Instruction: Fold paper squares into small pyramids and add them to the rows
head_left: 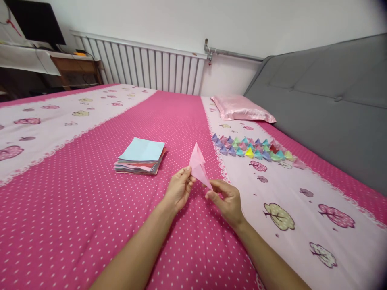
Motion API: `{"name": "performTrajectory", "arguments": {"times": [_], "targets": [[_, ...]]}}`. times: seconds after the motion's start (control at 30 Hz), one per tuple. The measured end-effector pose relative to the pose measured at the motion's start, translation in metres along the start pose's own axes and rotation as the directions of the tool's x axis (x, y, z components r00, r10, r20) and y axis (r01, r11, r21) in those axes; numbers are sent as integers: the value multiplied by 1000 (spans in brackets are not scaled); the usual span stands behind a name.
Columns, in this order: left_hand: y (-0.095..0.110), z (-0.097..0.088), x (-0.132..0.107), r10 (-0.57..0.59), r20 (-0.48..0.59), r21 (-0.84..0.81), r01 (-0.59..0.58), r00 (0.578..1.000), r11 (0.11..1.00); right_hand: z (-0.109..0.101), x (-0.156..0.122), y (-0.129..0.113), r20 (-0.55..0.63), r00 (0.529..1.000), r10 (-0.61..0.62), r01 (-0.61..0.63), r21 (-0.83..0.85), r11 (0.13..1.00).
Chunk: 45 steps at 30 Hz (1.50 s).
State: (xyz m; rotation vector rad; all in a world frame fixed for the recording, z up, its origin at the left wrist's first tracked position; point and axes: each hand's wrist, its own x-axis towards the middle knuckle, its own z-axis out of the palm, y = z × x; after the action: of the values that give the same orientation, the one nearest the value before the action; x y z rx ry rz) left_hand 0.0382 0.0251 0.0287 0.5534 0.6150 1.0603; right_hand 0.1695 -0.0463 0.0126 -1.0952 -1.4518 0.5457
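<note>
A partly folded piece of pink origami paper [198, 165] is held up over the bed between my two hands. My left hand [180, 187] pinches its left edge between thumb and fingers. At its lower right tip, my right hand [226, 201] has thumb and forefinger closed on the point. A stack of square coloured paper [142, 150] lies to the left of my hands, a light blue sheet on top. Rows of small folded paper boats [249, 153] in many colours stand to the right, beyond my right hand.
The bed is spread with a pink dotted and white tree-patterned sheet [90, 209]. A pink pillow [242, 108] lies near the grey headboard [320, 100]. Along the wall runs a white radiator [145, 64]. A monitor [36, 22] stands on a desk [75, 64] at far left.
</note>
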Motion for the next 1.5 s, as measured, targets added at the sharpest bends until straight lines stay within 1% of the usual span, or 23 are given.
{"name": "performTrajectory", "arguments": {"times": [0.07,0.13,0.2,0.3,0.37,0.47,0.6,0.77,0.93,1.17,1.4,1.5], "targets": [[-2,-1,0,19,40,24,-20,999,1000,-1,-1,2,16,1000,-15,14,68,998],[-5,-3,1,48,90,80,-55,995,995,-2,-2,4,-2,1000,2,-1,141,990],[-8,-5,1,65,140,154,-86,988,984,-3,-1,7,-56,997,47,-34,208,978],[-10,-5,0,50,193,266,-102,980,959,-2,1,11,-146,981,126,-74,319,945],[-11,-5,-1,44,215,334,-116,976,935,-2,3,13,-181,966,184,-104,381,919],[-11,-3,-3,41,236,426,-141,971,894,-1,6,12,-189,947,261,-154,447,881],[-12,-1,-5,31,227,496,-143,973,857,0,9,7,-186,934,305,-180,490,853],[-13,-2,-4,20,236,515,-143,971,845,2,11,4,-220,924,313,-166,507,846],[-13,-3,-2,14,246,533,-147,969,833,1,11,8,-237,920,313,-155,513,844],[-12,-2,-4,16,247,522,-147,969,840,0,8,15,-184,928,325,-195,505,841],[-12,-1,-5,65,223,459,-163,973,873,2,9,9,-92,955,284,-210,470,858],[-13,0,-4,66,219,458,-162,973,874,4,9,7,-86,957,277,-210,454,866]]}}
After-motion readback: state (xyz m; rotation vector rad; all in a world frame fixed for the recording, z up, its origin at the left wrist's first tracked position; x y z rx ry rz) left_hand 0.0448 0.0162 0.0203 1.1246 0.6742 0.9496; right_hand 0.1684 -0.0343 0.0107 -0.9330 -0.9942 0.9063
